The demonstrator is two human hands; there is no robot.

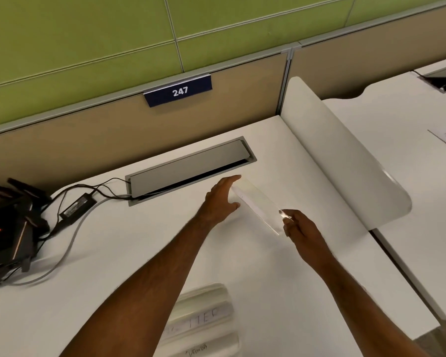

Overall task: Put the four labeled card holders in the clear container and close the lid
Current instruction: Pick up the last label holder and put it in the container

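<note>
The clear container [258, 206] lies on the white surface [129, 243], a long transparent piece running from beside the left hand [220, 199] down to the right hand [300, 228]. The right hand's grip is closed on its near end, fingers curled round the edge. The left hand's fingers are straight and spread, resting against the far end (whether this piece is the box or its lid, I cannot tell). The labeled card holders [204, 320] lie stacked side by side at the near edge of the surface, between the forearms, handwriting faint on them. Behind the hands a grey cable hatch [191, 168] is set into the surface. A black power adapter [77, 206] with cables lies to the left.
</note>
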